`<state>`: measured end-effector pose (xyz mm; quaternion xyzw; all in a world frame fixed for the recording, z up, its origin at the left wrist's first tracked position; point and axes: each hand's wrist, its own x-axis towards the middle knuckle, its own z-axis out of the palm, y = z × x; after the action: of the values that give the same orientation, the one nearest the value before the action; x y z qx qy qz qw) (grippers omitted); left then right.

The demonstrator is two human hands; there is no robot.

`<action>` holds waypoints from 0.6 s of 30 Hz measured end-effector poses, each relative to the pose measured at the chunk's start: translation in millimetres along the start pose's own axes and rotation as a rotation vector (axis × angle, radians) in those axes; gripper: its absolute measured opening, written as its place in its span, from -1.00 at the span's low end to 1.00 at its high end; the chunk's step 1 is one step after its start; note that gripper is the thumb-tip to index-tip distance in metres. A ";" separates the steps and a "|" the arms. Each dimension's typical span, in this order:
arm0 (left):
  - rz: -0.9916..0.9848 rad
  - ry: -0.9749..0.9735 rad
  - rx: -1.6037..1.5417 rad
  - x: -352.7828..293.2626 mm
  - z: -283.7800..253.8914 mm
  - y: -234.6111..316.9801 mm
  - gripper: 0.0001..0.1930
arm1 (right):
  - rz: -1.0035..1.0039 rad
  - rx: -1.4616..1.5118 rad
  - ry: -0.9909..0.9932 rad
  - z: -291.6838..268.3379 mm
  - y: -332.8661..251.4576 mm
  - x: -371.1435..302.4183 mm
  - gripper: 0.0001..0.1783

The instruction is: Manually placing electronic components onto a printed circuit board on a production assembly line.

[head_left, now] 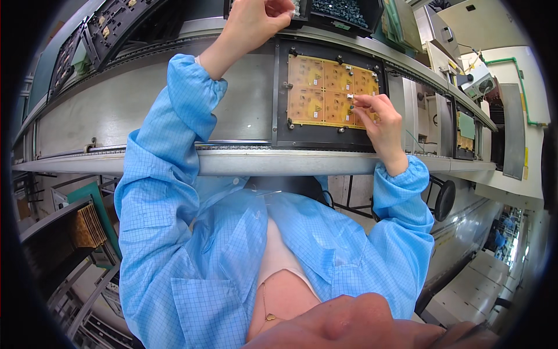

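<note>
Working at black tray (325,138) carrying yellow board (331,81), lengthwise left to right | with left hand (253,18) at dark bin (300,20) beyond, grip unreadable | with nearer right hand (381,119) over board's right half, grip seemingly clamped on small dark part (351,107) left of palm

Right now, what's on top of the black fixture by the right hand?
On the black fixture lies a yellow-orange circuit-board panel, carrying small white parts. The right hand hides its lower-right corner; what sits there can't be seen.

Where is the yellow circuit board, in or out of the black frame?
In: the yellow circuit board lies inside the black frame, whose border shows along its left and near edges.
</note>
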<state>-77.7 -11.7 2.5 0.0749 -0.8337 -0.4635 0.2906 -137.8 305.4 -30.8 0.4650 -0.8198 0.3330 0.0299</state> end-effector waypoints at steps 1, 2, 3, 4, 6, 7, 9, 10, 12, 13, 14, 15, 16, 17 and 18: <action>-0.013 -0.012 0.006 -2.0 -0.3 1.2 -0.85 | 0.000 0.000 -0.002 1.3 0.6 -0.8 -0.70; -0.015 -0.011 0.005 -3.9 -0.5 0.4 -0.85 | -0.008 -0.016 -0.010 2.5 1.1 -1.6 -0.71; -0.053 -0.046 -0.013 -6.2 -0.3 -1.8 -0.87 | -0.015 -0.033 -0.018 3.3 1.7 -2.2 -0.72; -0.092 -0.080 -0.032 -8.5 -0.1 -4.7 -0.88 | -0.014 -0.034 -0.019 4.4 2.5 -3.0 -0.72; -0.022 -0.095 -0.007 -13.0 -1.5 -16.1 -0.88 | 0.057 -0.006 -0.047 6.5 4.2 -4.5 -0.76; 0.048 -0.109 0.020 -14.8 -1.1 -19.9 -0.88 | 0.057 -0.007 -0.048 7.3 5.1 -5.7 -0.76; 0.039 -0.130 -0.029 -23.9 2.9 -19.1 -0.89 | 0.244 0.214 -0.050 7.4 7.1 -7.8 -0.79; 0.029 -0.152 -0.077 -29.1 5.0 -16.2 -0.89 | 0.244 0.212 -0.051 5.9 8.6 -7.7 -0.79; 0.022 -0.200 -0.079 -38.2 9.4 -9.1 -0.89 | 0.486 0.572 -0.039 1.7 11.8 -8.2 -0.79; 0.015 -0.250 -0.079 -42.3 11.9 -5.8 -0.87 | 0.488 0.570 -0.040 0.9 13.2 -8.4 -0.79; 0.039 -0.264 -0.072 -45.6 14.7 -4.1 -0.85 | 0.479 0.576 0.010 0.8 15.1 -8.4 -0.83; 0.037 -0.263 -0.073 -48.4 16.7 -3.0 -0.85 | 0.467 0.583 0.057 1.2 16.5 -8.2 -0.86; 0.043 -0.273 -0.077 -50.6 18.5 -2.1 -0.85 | 0.468 0.582 0.055 1.1 16.6 -7.7 -0.86; 0.050 -0.283 -0.081 -52.5 19.9 -0.9 -0.84 | 0.447 0.498 0.051 0.6 16.3 -7.0 -0.87; 0.051 -0.291 -0.080 -53.5 20.3 0.8 -0.84 | 0.425 0.414 0.046 -0.2 15.5 -6.0 -0.87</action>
<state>-45.0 24.7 -27.1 -0.0257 -0.8496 -0.4946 0.1813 -146.6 315.3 -40.9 0.2716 -0.8124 0.5024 -0.1175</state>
